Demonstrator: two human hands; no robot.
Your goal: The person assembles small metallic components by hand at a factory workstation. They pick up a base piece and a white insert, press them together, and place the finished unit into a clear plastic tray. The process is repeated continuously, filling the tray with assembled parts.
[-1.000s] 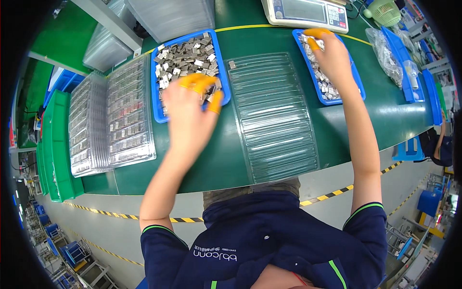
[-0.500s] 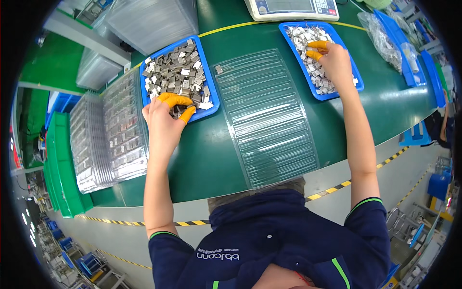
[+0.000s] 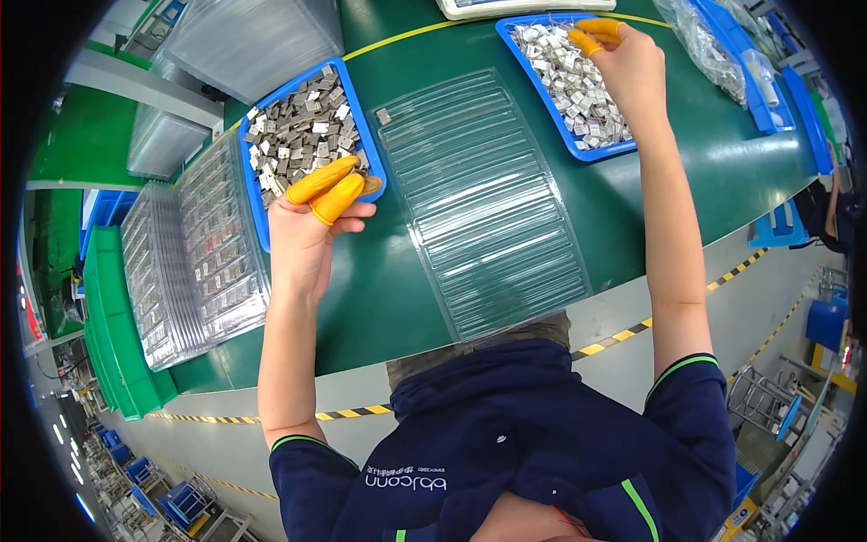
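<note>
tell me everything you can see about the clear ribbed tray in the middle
The clear ribbed tray is a long, thin, transparent sheet, plastic by its look, with a flat rim and many narrow crosswise channels that catch bright glare. It lies flat on the green table, between the left blue tray and the right blue tray, its near end at the table's edge. One small metallic part sits in its far left corner. Neither hand touches it.

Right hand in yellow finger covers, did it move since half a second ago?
Yes: the right hand moved forward, toward the far edge of the blue rectangular tray of white pieces.
</note>
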